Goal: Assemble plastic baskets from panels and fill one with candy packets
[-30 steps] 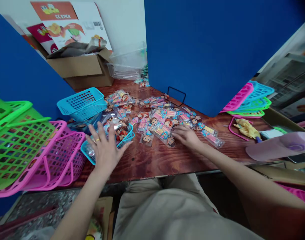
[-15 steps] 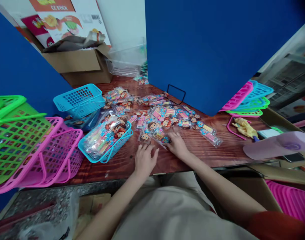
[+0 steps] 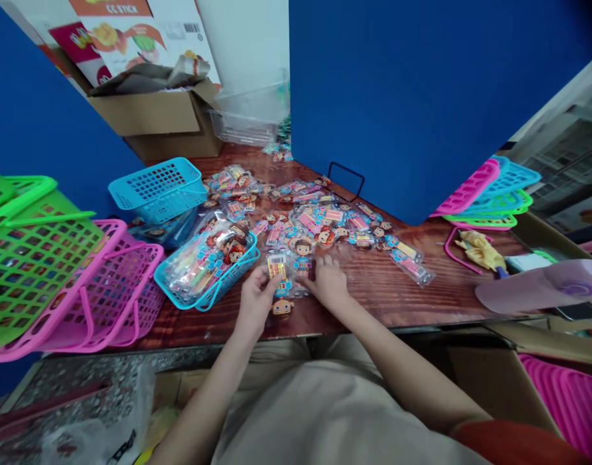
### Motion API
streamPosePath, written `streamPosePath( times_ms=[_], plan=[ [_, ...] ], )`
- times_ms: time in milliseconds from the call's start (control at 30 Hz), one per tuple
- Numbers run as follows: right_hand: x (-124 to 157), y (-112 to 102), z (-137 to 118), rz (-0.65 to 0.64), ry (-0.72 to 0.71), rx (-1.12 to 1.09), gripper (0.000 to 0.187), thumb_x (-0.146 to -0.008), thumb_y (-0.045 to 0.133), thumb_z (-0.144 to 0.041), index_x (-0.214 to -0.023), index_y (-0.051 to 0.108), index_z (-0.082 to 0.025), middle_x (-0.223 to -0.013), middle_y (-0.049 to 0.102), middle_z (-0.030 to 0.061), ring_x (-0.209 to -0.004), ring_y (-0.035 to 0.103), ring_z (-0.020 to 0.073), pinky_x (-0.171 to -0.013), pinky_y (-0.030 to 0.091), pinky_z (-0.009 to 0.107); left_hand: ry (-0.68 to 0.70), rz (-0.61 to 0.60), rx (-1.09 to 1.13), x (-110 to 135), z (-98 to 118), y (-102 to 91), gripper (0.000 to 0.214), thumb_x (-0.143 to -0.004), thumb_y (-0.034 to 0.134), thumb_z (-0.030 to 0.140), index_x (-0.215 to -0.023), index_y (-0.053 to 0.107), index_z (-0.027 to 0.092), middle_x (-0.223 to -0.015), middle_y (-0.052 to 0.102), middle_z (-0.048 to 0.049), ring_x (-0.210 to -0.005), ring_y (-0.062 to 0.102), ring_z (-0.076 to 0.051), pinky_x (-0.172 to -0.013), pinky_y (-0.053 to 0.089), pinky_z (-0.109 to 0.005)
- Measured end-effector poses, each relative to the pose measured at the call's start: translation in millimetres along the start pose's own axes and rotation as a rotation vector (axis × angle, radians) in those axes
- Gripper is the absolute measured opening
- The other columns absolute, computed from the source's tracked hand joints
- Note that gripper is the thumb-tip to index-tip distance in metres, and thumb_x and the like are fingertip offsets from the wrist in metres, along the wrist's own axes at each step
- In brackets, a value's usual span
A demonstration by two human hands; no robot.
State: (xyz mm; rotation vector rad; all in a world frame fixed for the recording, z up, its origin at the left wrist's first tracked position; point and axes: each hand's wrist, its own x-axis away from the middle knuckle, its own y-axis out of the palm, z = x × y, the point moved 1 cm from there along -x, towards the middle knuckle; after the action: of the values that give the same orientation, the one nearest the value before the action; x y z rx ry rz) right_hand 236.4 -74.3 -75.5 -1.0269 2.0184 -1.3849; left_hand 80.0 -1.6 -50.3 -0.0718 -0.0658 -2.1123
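Pinching a plastic packet (image 3: 280,278) — left hand (image 3: 254,302)

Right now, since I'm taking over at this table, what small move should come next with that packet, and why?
Probably slide the clear packet under the left hand and right hand across into the turquoise plastic basket. It lies right beside the basket, which already holds similar packets, while others remain loose on the table.
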Motion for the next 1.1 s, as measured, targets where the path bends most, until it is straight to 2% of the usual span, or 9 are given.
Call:
streamPosePath(
  times_ms=[100,233,367,433,533,633,800,1033,1100],
  plan=[
    [-9,8,-13,-0.064,-0.088,0.010,0.036,-0.085,0.062,-0.042,-0.108,0.058,-0.015,-0.113,0.060,0.0180,-0.106,0.055,0.0310,-0.081,0.049,0.038,0.248,-0.102,-0.504,4,16,-13.0,0.021,-0.088,0.056,0.033,-0.099,0.066,0.018,-0.096,0.070,-0.0065,-0.092,0.064,-0.021,-0.087,0.051,-0.036],
    [-6,11,-14,-0.127,-0.316,-0.299,0.019,-0.086,0.056,-0.019,-0.104,0.058,-0.019,-0.102,0.067,0.0080,-0.091,0.061,0.0205,-0.078,0.048,0.030,0.532,-0.287,-1.199,15,30,-16.8,0.026,-0.090,0.043,0.012,-0.097,0.067,0.019,-0.112,0.063,-0.0128,-0.108,0.058,-0.028,-0.092,0.050,-0.045],
    [-5,-2,-3,-0.321,-0.677,-0.519,0.014,-0.083,0.062,-0.017,-0.097,0.062,-0.019,-0.097,0.069,0.0033,-0.086,0.064,0.0170,-0.076,0.047,0.025,0.736,-0.409,-1.390,17,20,-13.8,0.024,-0.084,0.043,0.002,-0.092,0.062,0.015,-0.145,0.039,-0.0160,-0.137,0.035,-0.033,-0.112,0.033,-0.054],
    [-19,-13,3,-0.410,-0.762,-0.542,0.013,-0.086,0.061,-0.023,-0.098,0.064,-0.018,-0.097,0.070,0.0030,-0.087,0.064,0.0169,-0.077,0.048,0.025,0.731,-0.509,-1.388,16,9,-11.3,0.026,-0.083,0.042,0.001,-0.096,0.059,0.016,-0.135,0.049,-0.0136,-0.132,0.042,-0.028,-0.117,0.026,-0.055],
    [-57,-26,12,-0.140,-0.541,-0.368,0.025,-0.097,0.043,-0.026,-0.107,0.065,-0.017,-0.103,0.069,0.0067,-0.094,0.061,0.0181,-0.084,0.047,0.029,0.654,-0.602,-1.399,18,-8,-6.0,0.034,-0.081,0.040,-0.003,-0.102,0.055,0.018,-0.111,0.059,-0.0083,-0.111,0.058,-0.022,-0.114,0.032,-0.051],
    [-89,-26,17,0.132,-0.282,-0.057,0.030,-0.096,0.044,-0.021,-0.119,0.061,-0.012,-0.115,0.064,0.0148,-0.107,0.053,0.0250,-0.093,0.043,0.037,0.624,-0.587,-1.430,23,-16,0.1,0.039,-0.075,0.044,-0.006,-0.105,0.053,0.017,-0.131,0.049,-0.0158,-0.111,0.058,-0.026,-0.099,0.047,-0.047],
    [-82,-12,25,0.090,-0.317,0.073,0.030,-0.086,0.059,-0.018,-0.116,0.062,-0.015,-0.121,0.058,0.0168,-0.112,0.048,0.0315,-0.094,0.042,0.042,0.578,-0.565,-1.399,15,-10,8.2,0.029,-0.080,0.043,-0.003,-0.100,0.052,0.017,-0.150,0.030,-0.0198,-0.109,0.060,-0.028,-0.089,0.052,-0.046],
    [-48,-29,47,-0.127,-0.262,0.095,0.028,-0.085,0.064,-0.046,-0.098,0.068,-0.021,-0.099,0.067,0.0088,-0.086,0.063,0.0225,-0.072,0.047,0.030,0.432,-0.667,-1.378,-17,-5,23.7,0.028,-0.081,0.052,0.004,-0.105,0.056,0.017,-0.122,0.053,-0.0148,-0.108,0.061,-0.029,-0.089,0.052,-0.043],
    [-48,-36,49,-0.117,-0.338,0.127,0.023,-0.092,0.055,-0.038,-0.101,0.070,-0.022,-0.100,0.068,0.0095,-0.090,0.063,0.0229,-0.075,0.047,0.030,0.407,-0.656,-1.384,-20,-8,27.5,0.031,-0.078,0.055,0.003,-0.106,0.057,0.016,-0.123,0.051,-0.0160,-0.103,0.063,-0.028,-0.087,0.053,-0.042]
  ],
)
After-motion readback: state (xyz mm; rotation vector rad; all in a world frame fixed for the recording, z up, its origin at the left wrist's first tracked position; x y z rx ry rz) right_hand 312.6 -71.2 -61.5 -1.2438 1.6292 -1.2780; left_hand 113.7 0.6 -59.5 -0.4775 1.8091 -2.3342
